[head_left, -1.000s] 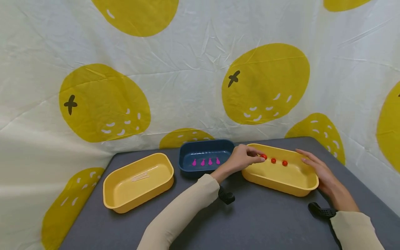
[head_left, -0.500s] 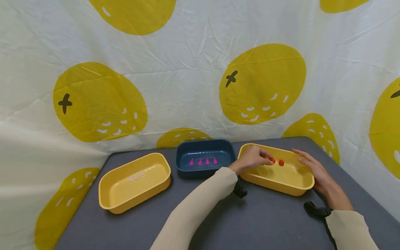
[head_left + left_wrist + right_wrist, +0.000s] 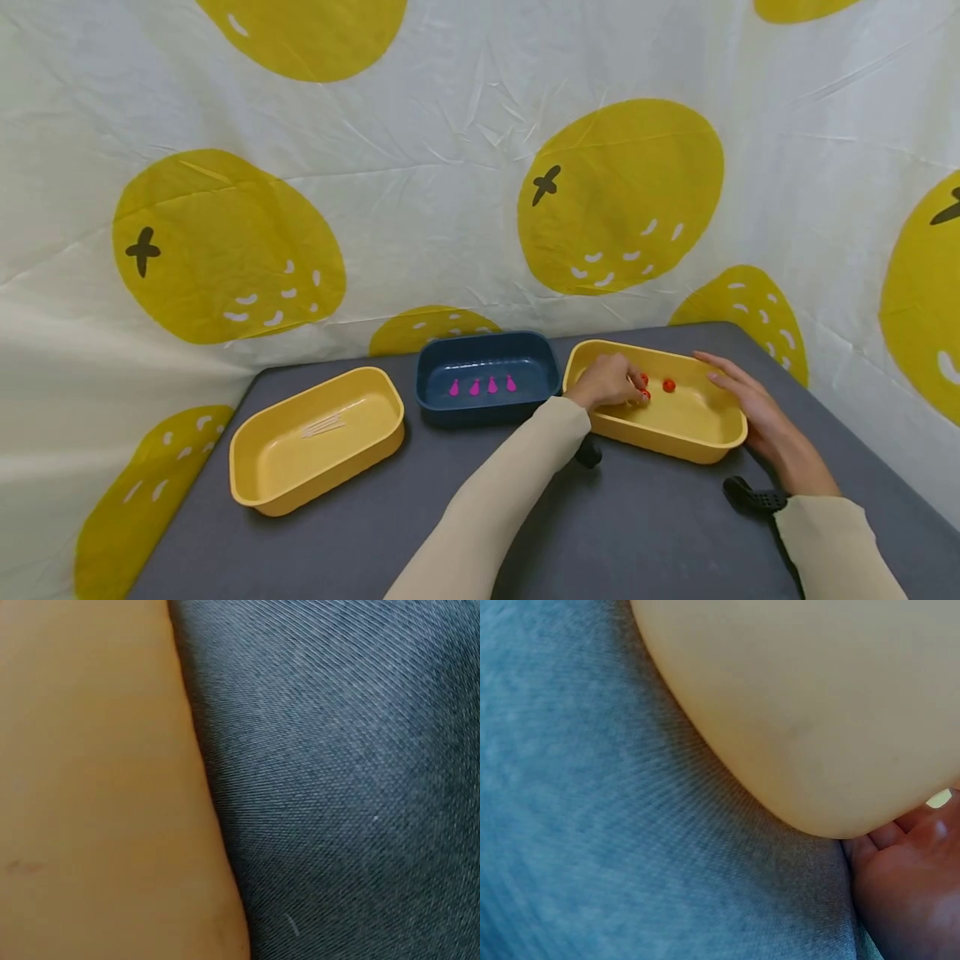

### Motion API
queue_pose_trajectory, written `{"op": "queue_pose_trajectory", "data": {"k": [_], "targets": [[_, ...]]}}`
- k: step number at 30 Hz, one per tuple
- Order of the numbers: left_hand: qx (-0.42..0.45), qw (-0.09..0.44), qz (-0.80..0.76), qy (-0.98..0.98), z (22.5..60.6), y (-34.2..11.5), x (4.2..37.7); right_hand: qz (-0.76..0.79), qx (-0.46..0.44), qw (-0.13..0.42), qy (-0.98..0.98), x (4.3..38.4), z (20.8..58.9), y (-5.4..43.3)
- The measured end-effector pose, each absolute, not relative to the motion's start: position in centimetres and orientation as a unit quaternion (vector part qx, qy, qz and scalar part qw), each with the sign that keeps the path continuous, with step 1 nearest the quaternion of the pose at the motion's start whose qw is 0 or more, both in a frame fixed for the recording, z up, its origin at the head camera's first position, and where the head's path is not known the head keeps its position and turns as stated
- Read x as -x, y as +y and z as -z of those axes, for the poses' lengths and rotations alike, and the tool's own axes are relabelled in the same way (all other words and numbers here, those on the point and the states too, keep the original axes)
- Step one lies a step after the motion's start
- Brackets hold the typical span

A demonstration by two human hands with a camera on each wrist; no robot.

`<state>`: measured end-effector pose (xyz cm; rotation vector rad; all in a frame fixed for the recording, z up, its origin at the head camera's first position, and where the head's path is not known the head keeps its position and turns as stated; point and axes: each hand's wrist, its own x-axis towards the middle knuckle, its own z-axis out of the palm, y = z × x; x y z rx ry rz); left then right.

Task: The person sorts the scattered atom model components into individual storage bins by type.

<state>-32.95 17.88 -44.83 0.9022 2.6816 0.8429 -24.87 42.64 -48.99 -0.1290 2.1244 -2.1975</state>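
In the head view my left hand (image 3: 609,382) reaches into the right yellow tray (image 3: 693,450). Its thumb and fingertips pinch a small red bead (image 3: 646,396) low over the tray floor. Right beside those fingers is a second red bead (image 3: 644,379), partly covered by them. A third red bead (image 3: 669,386) lies a little to the right. My right hand (image 3: 761,417) rests against the tray's right end, fingers extended along its rim. The right wrist view shows the tray's rounded outer wall (image 3: 802,735) with the palm (image 3: 915,885) at it.
A blue tray (image 3: 487,414) with several pink pear-shaped pieces (image 3: 492,384) stands left of my left hand. Farther left, another yellow tray (image 3: 285,500) holds several thin pale sticks (image 3: 324,425). A fruit-patterned cloth (image 3: 435,217) hangs behind the grey table (image 3: 360,542).
My left hand has moved right and deeper into the right yellow tray, bringing its red bead in front of the second bead. My right hand has stayed at the tray's end.
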Motion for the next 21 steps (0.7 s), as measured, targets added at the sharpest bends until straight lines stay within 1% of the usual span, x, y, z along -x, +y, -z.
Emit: {"op": "queue_pose_trajectory", "data": {"k": [5,10,16,21], "targets": [[-0.316,0.082,-0.243,0.914,45.3,17.7,33.1,0.718,0.044,0.046,0.693,25.1,49.1,42.3],[-0.33,0.092,-0.246,0.907,45.0,17.6,33.2,0.727,0.047,0.041,0.684,25.3,49.2,42.2],[-0.336,0.11,-0.286,0.891,44.0,17.4,33.2,0.731,0.042,0.043,0.68,25.1,48.9,42.4],[-0.367,0.104,-0.326,0.865,42.6,16.0,32.9,0.726,0.037,0.048,0.685,24.9,48.8,42.8]]}}
